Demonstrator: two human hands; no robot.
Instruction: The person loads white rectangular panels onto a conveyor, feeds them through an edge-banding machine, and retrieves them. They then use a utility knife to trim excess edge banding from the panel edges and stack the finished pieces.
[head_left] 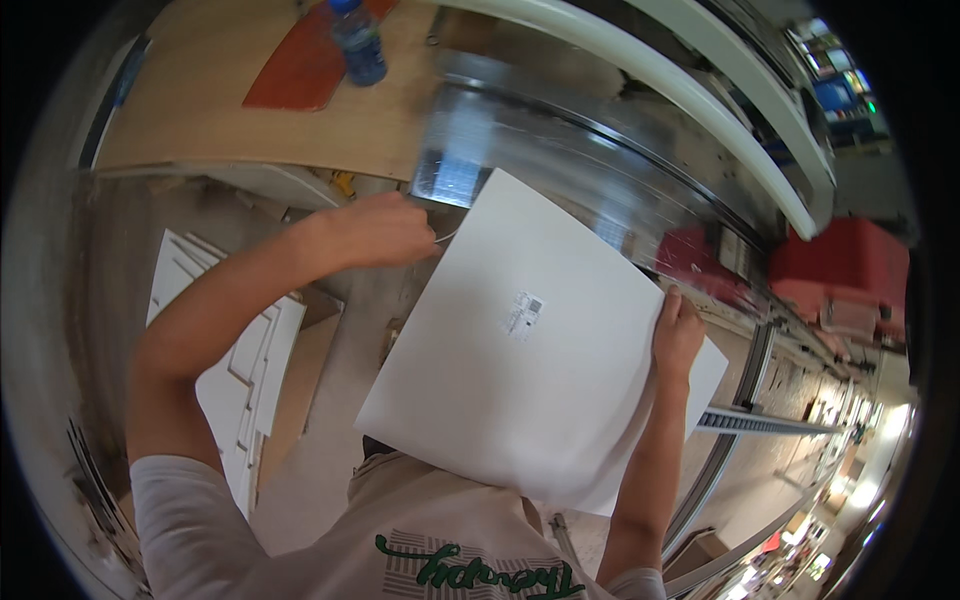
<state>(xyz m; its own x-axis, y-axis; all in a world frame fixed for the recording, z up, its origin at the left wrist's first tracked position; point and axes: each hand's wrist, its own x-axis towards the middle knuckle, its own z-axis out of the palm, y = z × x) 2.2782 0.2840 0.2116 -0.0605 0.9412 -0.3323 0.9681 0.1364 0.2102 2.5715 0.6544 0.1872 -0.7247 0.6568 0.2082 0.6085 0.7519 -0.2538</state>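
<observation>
A large white panel with a small printed label tilts in front of my body, its near edge close to my shirt. My right hand grips its right edge, thumb on the face and the other fingers mostly hidden. Off the panel's upper left edge, my left hand is closed in a fist. A thin pale strip shows between this fist and the panel edge; whether it is joined to the panel, I cannot tell.
Ahead lies a shiny metal machine bed under a white curved rail. A wooden table bears a blue-capped bottle on an orange-red board. White panels lean at left; a red housing and metal frame stand right.
</observation>
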